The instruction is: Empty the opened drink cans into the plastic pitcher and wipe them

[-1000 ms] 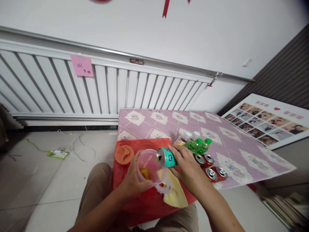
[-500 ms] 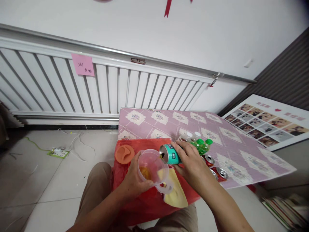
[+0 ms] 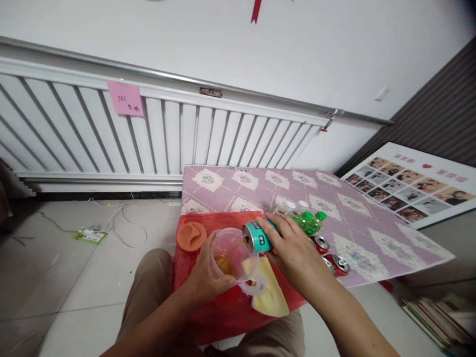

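Note:
My left hand [image 3: 204, 277] grips a clear plastic jug [image 3: 232, 258] with a handle, tilted, with a little amber liquid at its bottom. My right hand [image 3: 293, 248] holds a teal drink can [image 3: 256, 237] on its side, its open mouth over the jug's rim; a thin amber stream runs from it. Both are above a red cloth [image 3: 223, 307] at the near edge of a low table [image 3: 364, 238] with a purple patterned cover.
An orange lid [image 3: 191, 236] lies on the red cloth beside a yellow cloth [image 3: 270, 292]. Green-capped bottles [image 3: 310, 222] and red cans [image 3: 336, 264] stand behind my right hand. A radiator [image 3: 148, 139], a power strip [image 3: 89, 235] on the floor and a photo board [image 3: 412, 186] surround the table.
The can first drew back a little from the jug, then moved left again and tipped over the rim. The jug has stayed in place in my left hand.

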`<state>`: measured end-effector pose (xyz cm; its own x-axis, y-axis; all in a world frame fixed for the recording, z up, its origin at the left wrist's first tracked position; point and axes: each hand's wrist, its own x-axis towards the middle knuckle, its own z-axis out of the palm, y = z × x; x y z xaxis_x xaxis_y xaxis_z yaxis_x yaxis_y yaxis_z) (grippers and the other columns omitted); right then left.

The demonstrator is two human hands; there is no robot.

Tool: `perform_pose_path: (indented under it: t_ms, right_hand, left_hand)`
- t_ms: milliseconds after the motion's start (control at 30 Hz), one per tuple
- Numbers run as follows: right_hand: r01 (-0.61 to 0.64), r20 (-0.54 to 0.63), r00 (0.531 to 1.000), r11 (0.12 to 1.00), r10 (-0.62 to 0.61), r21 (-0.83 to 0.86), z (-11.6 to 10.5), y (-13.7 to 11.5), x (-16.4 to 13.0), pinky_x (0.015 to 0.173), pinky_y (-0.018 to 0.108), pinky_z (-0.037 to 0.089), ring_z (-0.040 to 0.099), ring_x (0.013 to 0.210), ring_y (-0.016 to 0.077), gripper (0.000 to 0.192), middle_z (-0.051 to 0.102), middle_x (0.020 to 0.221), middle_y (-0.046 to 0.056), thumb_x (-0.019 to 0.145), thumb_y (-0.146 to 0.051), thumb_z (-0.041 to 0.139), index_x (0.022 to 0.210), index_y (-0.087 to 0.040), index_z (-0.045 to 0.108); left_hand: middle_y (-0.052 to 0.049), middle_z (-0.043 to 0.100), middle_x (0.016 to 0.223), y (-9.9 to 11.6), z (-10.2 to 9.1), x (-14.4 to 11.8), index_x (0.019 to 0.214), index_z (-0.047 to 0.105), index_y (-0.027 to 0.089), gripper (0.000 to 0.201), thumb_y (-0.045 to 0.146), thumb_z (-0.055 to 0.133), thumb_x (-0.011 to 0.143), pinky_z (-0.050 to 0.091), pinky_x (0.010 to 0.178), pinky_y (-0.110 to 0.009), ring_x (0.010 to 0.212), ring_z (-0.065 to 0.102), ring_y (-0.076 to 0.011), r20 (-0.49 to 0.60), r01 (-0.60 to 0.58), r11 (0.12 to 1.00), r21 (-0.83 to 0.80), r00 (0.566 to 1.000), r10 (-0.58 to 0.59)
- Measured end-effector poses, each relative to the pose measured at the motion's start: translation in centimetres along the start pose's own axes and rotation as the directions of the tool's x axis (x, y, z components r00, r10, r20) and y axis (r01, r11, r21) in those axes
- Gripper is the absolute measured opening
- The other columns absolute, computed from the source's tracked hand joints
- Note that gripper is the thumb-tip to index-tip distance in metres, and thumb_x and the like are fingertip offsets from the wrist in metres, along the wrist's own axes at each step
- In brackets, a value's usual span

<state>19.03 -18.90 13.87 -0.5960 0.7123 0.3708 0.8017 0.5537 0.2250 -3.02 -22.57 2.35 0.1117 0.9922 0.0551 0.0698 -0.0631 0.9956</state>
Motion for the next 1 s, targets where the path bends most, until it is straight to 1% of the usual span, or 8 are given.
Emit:
perform_pose_path:
  t_ms: [133, 233, 433, 533, 700, 867, 933, 1000]
  right_hand:
    - [0.023, 0.041, 0.999, 0.991, -0.017, -0.131, 0.4, -0.4, 0.0, 0.095, 0.051, 0.051, 0.047, 0.129, 0.0369, 0.053, 0.057, 0.136, 0.019, 0.086, -0.013, 0.058, 0.139, -0.018, 0.052]
    - [0.056, 0.067, 0.997, 0.975, -0.042, -0.214, 0.3, -0.7, 0.2, 0.092, 0.048, 0.051, 0.05, 0.127, 0.035, 0.05, 0.06, 0.135, 0.016, 0.087, -0.011, 0.057, 0.136, -0.022, 0.054]
    - [0.15, 0.062, 0.989, 0.94, -0.137, -0.306, -0.2, -1.6, 1.0, 0.091, 0.048, 0.049, 0.054, 0.124, 0.0319, 0.043, 0.063, 0.132, 0.013, 0.09, -0.011, 0.054, 0.131, -0.023, 0.058]
    - [0.182, 0.023, 0.983, 0.928, -0.184, -0.325, -0.2, -2.0, 1.3, 0.094, 0.051, 0.045, 0.053, 0.124, 0.0321, 0.038, 0.064, 0.131, 0.014, 0.093, -0.016, 0.053, 0.13, -0.022, 0.058]
    - [0.248, -0.02, 0.963, 0.912, -0.269, -0.327, -0.3, -2.4, 1.8, 0.102, 0.055, 0.035, 0.05, 0.126, 0.0305, 0.036, 0.063, 0.133, 0.012, 0.096, -0.021, 0.051, 0.131, -0.024, 0.057]
    - [0.273, -0.097, 0.943, 0.905, -0.319, -0.326, 0.1, -2.5, 2.0, 0.107, 0.055, 0.028, 0.046, 0.129, 0.0282, 0.033, 0.064, 0.131, 0.01, 0.096, -0.021, 0.052, 0.128, -0.026, 0.059]
    - [0.28, -0.101, 0.94, 0.905, -0.326, -0.32, 0.2, -2.5, 2.0, 0.108, 0.055, 0.028, 0.044, 0.132, 0.0274, 0.033, 0.063, 0.133, 0.01, 0.096, -0.021, 0.052, 0.128, -0.026, 0.059]
    - [0.285, -0.072, 0.944, 0.907, -0.322, -0.31, 0.1, -2.5, 2.1, 0.109, 0.055, 0.029, 0.043, 0.134, 0.0268, 0.035, 0.061, 0.136, 0.009, 0.096, -0.018, 0.051, 0.129, -0.027, 0.058]
  left_hand:
    - [-0.017, 0.026, 0.157, 0.1, -0.1, 0.0, 0.149, 0.021, 0.019, 0.105, 0.022, 0.075, 0.059, 0.023, 0.121, -0.056, 0.147, 0.026, -0.0378, 0.014, 0.001, 1.0, 0.02, 1.0, -0.002]
    - [-0.017, 0.028, 0.157, 0.2, -0.2, 0.0, 0.149, 0.021, 0.018, 0.106, 0.024, 0.076, 0.058, 0.022, 0.121, -0.057, 0.147, 0.026, -0.0383, 0.021, -0.011, 1.0, 0.017, 1.0, 0.01]
    - [-0.017, 0.031, 0.156, 0.0, -0.1, 0.0, 0.149, 0.024, 0.021, 0.105, 0.024, 0.078, 0.059, 0.027, 0.119, -0.057, 0.145, 0.029, -0.0383, 0.0, -0.011, 1.0, 0.009, 1.0, 0.011]
    - [-0.017, 0.032, 0.155, -0.2, -0.1, 0.0, 0.148, 0.026, 0.02, 0.106, 0.025, 0.08, 0.058, 0.025, 0.12, -0.058, 0.146, 0.029, -0.0393, -0.004, -0.022, 1.0, 0.017, 1.0, 0.023]
    - [-0.017, 0.03, 0.157, -0.3, -0.1, -0.1, 0.149, 0.024, 0.02, 0.103, 0.025, 0.077, 0.061, 0.018, 0.123, -0.056, 0.148, 0.025, -0.0362, -0.001, -0.01, 0.998, 0.061, 1.0, 0.011]
    - [-0.016, 0.026, 0.159, 0.0, -0.2, -0.1, 0.15, 0.022, 0.02, 0.104, 0.025, 0.078, 0.062, 0.019, 0.124, -0.054, 0.15, 0.022, -0.0354, 0.017, -0.004, 0.998, 0.061, 1.0, 0.003]
    - [-0.017, 0.025, 0.159, 0.0, -0.2, -0.1, 0.15, 0.021, 0.02, 0.104, 0.027, 0.077, 0.063, 0.02, 0.123, -0.055, 0.15, 0.023, -0.0353, 0.022, -0.012, 0.998, 0.064, 1.0, 0.011]
    - [-0.016, 0.026, 0.159, -0.1, -0.2, -0.1, 0.15, 0.021, 0.022, 0.103, 0.028, 0.077, 0.063, 0.02, 0.123, -0.056, 0.149, 0.024, -0.0353, 0.02, -0.034, 0.997, 0.064, 0.999, 0.033]
